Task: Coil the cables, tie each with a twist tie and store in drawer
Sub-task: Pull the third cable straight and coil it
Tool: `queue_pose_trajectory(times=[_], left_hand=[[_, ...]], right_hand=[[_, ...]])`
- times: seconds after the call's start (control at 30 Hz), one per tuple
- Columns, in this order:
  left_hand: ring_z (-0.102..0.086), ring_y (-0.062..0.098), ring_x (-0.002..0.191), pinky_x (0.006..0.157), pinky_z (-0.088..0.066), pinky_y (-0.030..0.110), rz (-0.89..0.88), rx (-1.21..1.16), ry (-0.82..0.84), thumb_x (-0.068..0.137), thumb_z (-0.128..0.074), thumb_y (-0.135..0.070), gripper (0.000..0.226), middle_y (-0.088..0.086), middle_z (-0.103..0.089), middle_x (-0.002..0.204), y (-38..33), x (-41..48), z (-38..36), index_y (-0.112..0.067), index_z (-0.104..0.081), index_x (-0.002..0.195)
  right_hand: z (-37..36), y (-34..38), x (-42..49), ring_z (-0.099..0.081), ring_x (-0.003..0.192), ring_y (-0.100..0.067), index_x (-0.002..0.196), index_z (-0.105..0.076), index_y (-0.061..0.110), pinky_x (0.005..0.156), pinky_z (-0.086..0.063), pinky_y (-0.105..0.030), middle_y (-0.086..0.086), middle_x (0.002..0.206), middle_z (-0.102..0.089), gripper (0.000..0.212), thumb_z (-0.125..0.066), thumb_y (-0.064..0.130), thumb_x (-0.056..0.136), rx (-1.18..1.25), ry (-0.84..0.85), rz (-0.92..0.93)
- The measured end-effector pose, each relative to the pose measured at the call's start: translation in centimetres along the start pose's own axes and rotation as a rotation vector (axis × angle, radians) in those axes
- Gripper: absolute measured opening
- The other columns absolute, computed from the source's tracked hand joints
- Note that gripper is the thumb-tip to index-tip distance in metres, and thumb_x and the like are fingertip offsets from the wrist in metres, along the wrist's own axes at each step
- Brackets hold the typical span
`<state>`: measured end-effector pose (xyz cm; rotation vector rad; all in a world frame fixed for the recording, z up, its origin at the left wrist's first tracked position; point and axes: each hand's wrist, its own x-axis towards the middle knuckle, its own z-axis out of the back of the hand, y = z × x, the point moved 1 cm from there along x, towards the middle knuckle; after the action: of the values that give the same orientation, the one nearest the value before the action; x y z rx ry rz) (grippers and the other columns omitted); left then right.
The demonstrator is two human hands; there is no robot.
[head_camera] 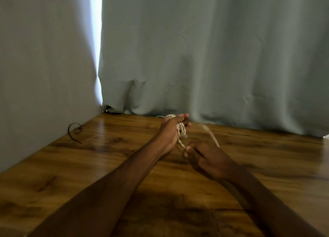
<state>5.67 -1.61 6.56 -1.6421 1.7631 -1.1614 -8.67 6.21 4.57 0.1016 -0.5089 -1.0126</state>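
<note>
Both hands on the pale cable [181,129]: left hand [170,129] grip closed round the coils, right hand [206,158] pinching the tail, I think (blurry). Black twist tie [68,130] at 10 o'clock.

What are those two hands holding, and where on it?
One cream cable: the left hand grips its coiled loops, the right hand pinches its loose strand.

Grey curtain [213,58] hangs behind the wooden table [106,156].
</note>
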Motion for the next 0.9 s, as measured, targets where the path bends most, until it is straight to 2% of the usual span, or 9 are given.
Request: queue_pose_trajectory(times=[0.1, 0.23, 0.3, 0.4, 0.47, 0.53, 0.7, 0.83, 0.9], left_hand=[[-0.064, 0.011, 0.051, 0.058, -0.051, 0.028, -0.040, 0.237, -0.121, 0.103, -0.048, 0.001, 0.014, 0.002, -0.069, 0.087, 0.1, 0.8, 2.0, -0.002, -0.056, 0.114], [-0.062, 0.023, 0.059, 0.060, -0.052, 0.043, -0.103, 0.630, -0.070, 0.091, -0.056, -0.004, 0.022, 0.006, -0.070, 0.073, 1.0, 0.7, 3.2, -0.006, -0.063, 0.112], [-0.054, 0.022, 0.049, 0.050, -0.042, 0.037, -0.031, 0.638, 0.086, 0.092, -0.056, -0.012, 0.016, 0.007, -0.060, 0.057, 1.3, -0.1, 2.5, -0.003, -0.068, 0.098], [-0.034, 0.015, 0.036, 0.048, -0.027, 0.030, 0.159, 0.595, 0.406, 0.105, -0.044, -0.044, 0.055, 0.000, -0.036, 0.045, 1.1, -1.7, 0.8, 0.000, -0.074, 0.092], [-0.027, 0.011, 0.035, 0.046, -0.028, 0.025, 0.272, 0.552, 0.543, 0.104, -0.034, -0.062, 0.073, -0.006, -0.027, 0.043, 0.9, -2.6, -0.2, -0.004, -0.072, 0.084], [-0.024, 0.008, 0.033, 0.040, -0.030, 0.021, 0.287, 0.452, 0.645, 0.104, -0.035, -0.061, 0.066, -0.009, -0.027, 0.042, 0.6, -3.4, -1.3, -0.008, -0.065, 0.079], [-0.026, 0.004, 0.033, 0.041, -0.029, 0.020, 0.240, 0.178, 0.715, 0.108, -0.040, -0.036, 0.038, -0.013, -0.028, 0.043, 0.1, -4.4, -3.0, -0.016, -0.056, 0.080], [-0.038, 0.005, 0.042, 0.049, -0.035, 0.021, 0.174, 0.057, 0.574, 0.109, -0.045, -0.029, 0.028, -0.012, -0.036, 0.051, 0.4, -3.7, -2.9, -0.011, -0.063, 0.099], [-0.043, 0.005, 0.046, 0.051, -0.039, 0.021, 0.146, 0.048, 0.461, 0.108, -0.048, -0.026, 0.029, -0.010, -0.040, 0.055, 0.8, -3.3, -2.5, -0.003, -0.064, 0.113]], right_hand=[[1.0, 0.4, -0.1, -0.060, 0.069, -0.003, 0.082, -0.070, 0.029, 0.066, -0.047, -0.032, 0.015, 0.072, -0.066, 0.031, -0.050, 0.036, 0.104, -0.059, -0.096, 0.042], [3.1, -0.1, -0.6, -0.059, 0.063, -0.004, 0.083, -0.071, 0.031, 0.057, -0.038, -0.025, 0.018, 0.067, -0.063, 0.022, -0.053, 0.040, 0.095, -0.016, -0.322, 0.079], [3.9, -1.0, -0.9, -0.057, 0.057, -0.005, 0.087, -0.072, 0.029, 0.053, -0.036, -0.024, 0.018, 0.063, -0.060, 0.022, -0.053, 0.038, 0.095, -0.027, -0.420, 0.088], [4.6, -2.2, -1.0, -0.059, 0.063, -0.005, 0.095, -0.074, 0.023, 0.058, -0.049, -0.034, 0.014, 0.072, -0.066, 0.021, -0.057, 0.035, 0.099, -0.077, -0.582, 0.101], [4.9, -2.7, -1.1, -0.065, 0.074, -0.012, 0.098, -0.075, 0.019, 0.067, -0.053, -0.040, 0.007, 0.085, -0.073, 0.018, -0.061, 0.030, 0.101, -0.093, -0.661, 0.122], [5.1, -3.1, -1.2, -0.067, 0.079, -0.011, 0.104, -0.077, 0.018, 0.071, -0.055, -0.038, 0.007, 0.092, -0.075, 0.019, -0.062, 0.029, 0.102, -0.083, -0.685, 0.108], [3.2, -3.0, -0.8, -0.065, 0.074, 0.004, 0.104, -0.074, 0.032, 0.065, -0.045, -0.015, 0.026, 0.079, -0.068, 0.023, -0.051, 0.029, 0.106, 0.132, -0.524, 0.045], [-0.2, -2.5, -0.3, -0.065, 0.078, -0.006, 0.094, -0.065, 0.030, 0.067, -0.053, -0.029, 0.012, 0.088, -0.068, 0.028, -0.062, 0.002, 0.091, 0.172, -0.163, -0.070], [-0.9, -1.9, 0.1, -0.059, 0.076, -0.003, 0.093, -0.058, 0.028, 0.065, -0.045, -0.022, 0.015, 0.085, -0.060, 0.033, -0.059, -0.005, 0.090, 0.120, -0.062, -0.087]])
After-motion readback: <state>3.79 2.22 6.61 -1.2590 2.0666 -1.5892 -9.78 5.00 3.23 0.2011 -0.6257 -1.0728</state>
